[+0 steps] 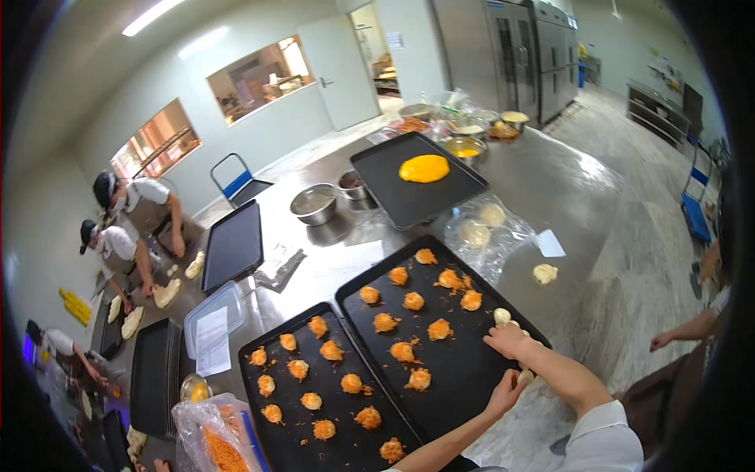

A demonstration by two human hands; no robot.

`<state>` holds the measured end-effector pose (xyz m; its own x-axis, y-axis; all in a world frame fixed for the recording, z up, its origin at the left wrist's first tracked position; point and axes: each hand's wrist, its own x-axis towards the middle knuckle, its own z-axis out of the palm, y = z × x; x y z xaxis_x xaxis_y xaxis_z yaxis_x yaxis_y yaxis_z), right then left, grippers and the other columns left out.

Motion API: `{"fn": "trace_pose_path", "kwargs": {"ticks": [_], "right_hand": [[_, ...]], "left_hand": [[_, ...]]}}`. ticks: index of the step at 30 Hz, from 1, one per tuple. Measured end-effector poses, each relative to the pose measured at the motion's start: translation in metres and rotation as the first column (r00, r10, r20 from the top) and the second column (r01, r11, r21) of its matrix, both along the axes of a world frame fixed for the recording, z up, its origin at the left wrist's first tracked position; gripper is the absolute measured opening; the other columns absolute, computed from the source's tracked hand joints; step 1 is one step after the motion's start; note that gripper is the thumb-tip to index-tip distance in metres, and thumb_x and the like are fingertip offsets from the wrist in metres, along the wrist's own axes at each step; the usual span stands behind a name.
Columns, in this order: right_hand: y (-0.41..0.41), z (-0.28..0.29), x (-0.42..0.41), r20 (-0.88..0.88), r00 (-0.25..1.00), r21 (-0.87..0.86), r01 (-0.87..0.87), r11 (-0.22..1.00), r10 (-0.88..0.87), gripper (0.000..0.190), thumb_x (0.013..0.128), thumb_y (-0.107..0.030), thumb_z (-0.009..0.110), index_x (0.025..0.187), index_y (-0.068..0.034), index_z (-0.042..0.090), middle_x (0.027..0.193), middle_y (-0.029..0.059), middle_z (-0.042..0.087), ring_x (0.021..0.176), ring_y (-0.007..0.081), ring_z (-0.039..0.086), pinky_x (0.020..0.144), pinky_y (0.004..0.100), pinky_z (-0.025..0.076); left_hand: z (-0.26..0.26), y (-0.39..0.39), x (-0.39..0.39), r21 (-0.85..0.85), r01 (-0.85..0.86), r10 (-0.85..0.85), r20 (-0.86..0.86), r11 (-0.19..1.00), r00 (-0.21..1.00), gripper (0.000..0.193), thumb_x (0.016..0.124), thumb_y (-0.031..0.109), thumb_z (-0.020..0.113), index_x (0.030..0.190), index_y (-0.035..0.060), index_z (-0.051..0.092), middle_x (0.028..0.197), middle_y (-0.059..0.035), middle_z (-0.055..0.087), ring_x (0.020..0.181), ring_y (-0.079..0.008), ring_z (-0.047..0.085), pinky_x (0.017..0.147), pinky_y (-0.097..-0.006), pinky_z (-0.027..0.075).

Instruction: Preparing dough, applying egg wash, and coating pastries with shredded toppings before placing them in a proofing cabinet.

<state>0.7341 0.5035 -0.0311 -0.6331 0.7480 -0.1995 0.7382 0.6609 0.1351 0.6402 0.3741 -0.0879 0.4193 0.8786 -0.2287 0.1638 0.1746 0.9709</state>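
Note:
My right hand (pixel 509 342) reaches over the right edge of a black baking tray (pixel 466 389). Its fingers lie on or beside a row of plain pale dough balls (pixel 502 315), which it partly covers. Just below it, my left hand (pixel 506 392) has its fingertips on a small dough piece (pixel 526 375). Several balls coated in orange shreds (pixel 438 330) sit spaced out on this tray. A second black tray (pixel 283 448) adjoins it on the left, bearing more coated balls (pixel 324 429).
A clear bag of orange shreds (pixel 227 448) stands at lower left. Beyond the trays are a raised tray (pixel 383 171) with a yellow sheet, bagged dough discs (pixel 473 233) and a steel bowl (pixel 313 203). Co-workers (pixel 147 203) handle dough at left; another person (pixel 666 377) stands at right.

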Motion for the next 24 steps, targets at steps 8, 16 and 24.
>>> {"fn": "trace_pose_path", "kwargs": {"ticks": [8, 16, 24], "right_hand": [[0.017, 0.009, -0.033, 0.235, 0.93, 0.025, -0.295, 0.955, 0.282, 0.015, 0.074, -0.018, 0.071, 0.087, -0.012, 0.072, 0.104, 0.0078, 0.065, 0.095, 0.0304, 0.065, 0.079, 0.038, 0.054], [0.017, 0.016, -0.081, 0.345, 0.913, -0.091, -0.2, 0.976, 0.219, 0.035, 0.072, -0.017, 0.074, 0.102, -0.006, 0.061, 0.088, 0.0114, 0.068, 0.088, 0.0291, 0.069, 0.074, 0.0408, 0.055], [-0.135, 0.126, -0.369, -0.571, 0.777, -0.429, -0.557, 0.711, 0.265, 0.029, 0.076, -0.013, 0.075, 0.105, -0.01, 0.069, 0.087, 0.0167, 0.07, 0.085, 0.0359, 0.068, 0.074, 0.0413, 0.055]], "left_hand": [[0.08, -0.043, -0.147, -0.509, 0.085, 0.291, 0.613, 0.856, 0.734, 0.046, 0.103, 0.021, 0.049, 0.145, 0.0048, 0.037, 0.135, -0.0111, 0.05, 0.125, -0.0189, 0.052, 0.109, -0.0312, 0.041], [0.1, -0.163, -0.291, -0.509, -0.078, 0.508, 0.809, 0.857, 0.295, 0.049, 0.105, 0.021, 0.043, 0.148, -0.0001, 0.032, 0.143, -0.0154, 0.044, 0.132, -0.026, 0.047, 0.113, -0.033, 0.039], [0.138, -0.313, -0.489, -0.041, -0.98, 0.976, 0.102, 0.196, 0.191, 0.057, 0.092, 0.006, 0.062, 0.144, 0.0022, 0.04, 0.103, -0.0116, 0.071, 0.093, -0.0212, 0.068, 0.085, -0.0338, 0.055]]}}
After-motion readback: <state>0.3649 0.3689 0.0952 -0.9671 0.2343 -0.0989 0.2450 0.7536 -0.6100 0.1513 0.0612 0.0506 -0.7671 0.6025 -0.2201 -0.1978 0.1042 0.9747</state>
